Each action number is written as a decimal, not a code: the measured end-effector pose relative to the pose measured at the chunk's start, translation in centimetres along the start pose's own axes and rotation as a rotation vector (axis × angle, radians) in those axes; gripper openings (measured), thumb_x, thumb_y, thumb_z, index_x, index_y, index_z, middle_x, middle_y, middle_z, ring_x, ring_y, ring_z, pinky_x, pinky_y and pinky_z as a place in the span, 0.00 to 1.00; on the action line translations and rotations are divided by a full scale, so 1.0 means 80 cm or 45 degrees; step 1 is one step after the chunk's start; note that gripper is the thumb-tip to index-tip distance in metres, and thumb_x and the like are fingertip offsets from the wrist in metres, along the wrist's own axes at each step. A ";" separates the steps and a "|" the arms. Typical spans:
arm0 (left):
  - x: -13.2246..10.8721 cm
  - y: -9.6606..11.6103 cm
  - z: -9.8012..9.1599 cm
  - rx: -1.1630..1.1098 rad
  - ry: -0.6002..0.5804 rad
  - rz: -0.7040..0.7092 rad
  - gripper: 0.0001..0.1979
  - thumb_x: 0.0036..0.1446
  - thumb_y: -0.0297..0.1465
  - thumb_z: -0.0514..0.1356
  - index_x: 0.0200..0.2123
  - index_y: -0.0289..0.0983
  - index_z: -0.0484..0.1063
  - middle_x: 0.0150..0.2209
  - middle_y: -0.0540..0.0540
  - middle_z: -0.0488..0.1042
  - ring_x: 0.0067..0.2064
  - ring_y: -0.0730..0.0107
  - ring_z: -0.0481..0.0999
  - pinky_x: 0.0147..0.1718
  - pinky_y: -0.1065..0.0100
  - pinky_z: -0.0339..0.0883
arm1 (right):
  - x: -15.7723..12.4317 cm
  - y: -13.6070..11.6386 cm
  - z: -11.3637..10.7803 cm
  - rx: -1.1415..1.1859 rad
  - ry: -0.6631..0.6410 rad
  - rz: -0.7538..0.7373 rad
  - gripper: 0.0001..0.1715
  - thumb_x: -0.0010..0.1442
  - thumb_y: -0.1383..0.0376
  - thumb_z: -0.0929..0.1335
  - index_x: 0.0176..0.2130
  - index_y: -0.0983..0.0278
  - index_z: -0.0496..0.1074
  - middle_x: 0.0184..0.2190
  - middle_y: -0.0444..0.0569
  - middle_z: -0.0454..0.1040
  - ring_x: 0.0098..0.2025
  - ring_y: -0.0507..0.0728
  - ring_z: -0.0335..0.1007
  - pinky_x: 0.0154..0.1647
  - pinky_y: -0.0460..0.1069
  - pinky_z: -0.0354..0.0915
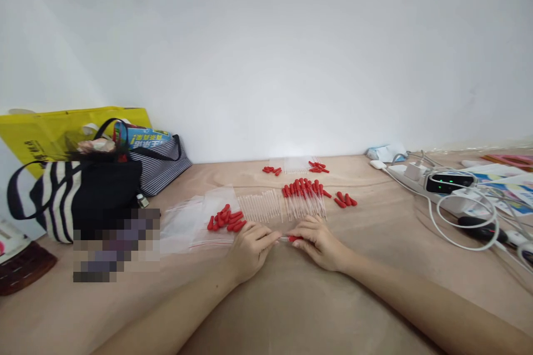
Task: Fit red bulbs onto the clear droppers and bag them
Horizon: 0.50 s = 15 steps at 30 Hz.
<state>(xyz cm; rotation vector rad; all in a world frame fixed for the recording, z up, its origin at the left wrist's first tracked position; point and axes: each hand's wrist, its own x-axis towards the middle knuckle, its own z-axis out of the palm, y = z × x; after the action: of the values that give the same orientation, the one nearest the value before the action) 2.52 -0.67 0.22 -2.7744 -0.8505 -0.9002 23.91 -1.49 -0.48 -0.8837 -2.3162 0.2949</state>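
In the head view, the left hand pinches a thin clear tube between its fingers, and the right hand has its fingers pinched around a red bulb. Tube and bulb meet end to end between the hands, just above the brown surface; how far the tube goes in cannot be told.

Just beyond the right hand lies a row of clear tubes with red bulbs, bulbs at the far end. Left of it is a row of bare clear tubes, and near the left hand a pile of loose red bulbs rests by clear plastic bags. A few more red bulbs lie to the right.

At the left, a yellow bag carries dark lettering too small to read. A blue package shows yellow characters, upside down and not clearly legible. The black bag bears white stripes. At the right, colourful printed papers lie beside a white power strip and cables; their print is unreadable.
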 end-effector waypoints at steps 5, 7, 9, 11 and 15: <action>0.000 -0.002 0.002 0.044 0.004 0.066 0.12 0.61 0.29 0.47 0.38 0.38 0.70 0.27 0.48 0.72 0.30 0.72 0.69 0.32 0.68 0.55 | -0.001 0.000 0.001 -0.047 0.046 0.011 0.12 0.60 0.62 0.61 0.40 0.60 0.70 0.29 0.47 0.72 0.34 0.54 0.63 0.36 0.50 0.54; 0.000 -0.002 0.002 0.059 -0.007 0.082 0.13 0.61 0.29 0.46 0.38 0.37 0.70 0.27 0.48 0.72 0.29 0.72 0.69 0.31 0.68 0.55 | -0.002 -0.001 0.001 -0.056 0.051 0.018 0.11 0.60 0.62 0.61 0.37 0.60 0.71 0.29 0.47 0.71 0.33 0.54 0.62 0.36 0.50 0.54; 0.000 -0.001 0.003 0.068 -0.020 0.088 0.13 0.62 0.29 0.46 0.39 0.37 0.70 0.27 0.48 0.73 0.28 0.72 0.68 0.30 0.68 0.55 | -0.002 -0.002 0.001 -0.065 0.052 0.018 0.11 0.59 0.62 0.61 0.35 0.61 0.71 0.28 0.47 0.71 0.33 0.54 0.62 0.35 0.50 0.53; -0.001 0.001 0.003 0.082 -0.029 0.083 0.13 0.62 0.29 0.46 0.38 0.37 0.70 0.27 0.48 0.73 0.27 0.72 0.68 0.29 0.68 0.55 | -0.003 -0.002 0.001 -0.087 0.064 0.013 0.11 0.59 0.62 0.61 0.34 0.61 0.71 0.27 0.47 0.70 0.33 0.54 0.62 0.35 0.50 0.53; 0.000 0.005 0.005 0.114 -0.056 0.040 0.13 0.61 0.29 0.46 0.36 0.37 0.71 0.28 0.47 0.74 0.28 0.72 0.69 0.29 0.68 0.54 | -0.004 -0.002 0.003 -0.148 0.093 -0.006 0.11 0.59 0.62 0.61 0.33 0.62 0.71 0.26 0.47 0.70 0.32 0.53 0.62 0.35 0.50 0.52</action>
<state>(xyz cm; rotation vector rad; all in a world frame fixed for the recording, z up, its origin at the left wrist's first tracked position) 2.95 -0.88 -0.10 -2.7324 -0.8301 -0.7789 23.86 -1.81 -0.80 -0.9299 -2.2863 0.1244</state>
